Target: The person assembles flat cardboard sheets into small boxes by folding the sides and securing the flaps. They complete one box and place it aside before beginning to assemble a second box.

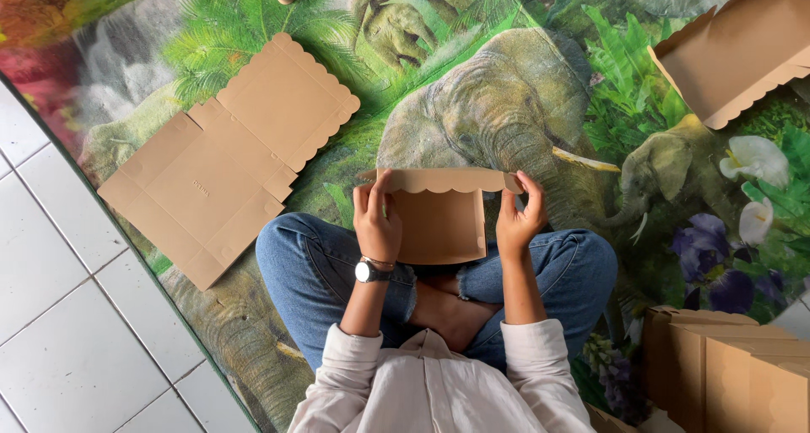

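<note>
I sit cross-legged in blue jeans on a printed mat and hold a brown cardboard box (440, 222) over my lap. Its scalloped flap stands up along the far edge. My left hand (376, 220), with a wristwatch on the wrist, grips the box's left side and flap. My right hand (517, 215) grips the right side, fingers on the flap's right corner.
A flat unfolded cardboard box blank (228, 155) lies on the elephant-print mat (506, 87) to my left. Another open box (738, 49) lies at the top right. Several folded boxes (730, 365) stand at the lower right. White floor tiles (59, 315) run along the left.
</note>
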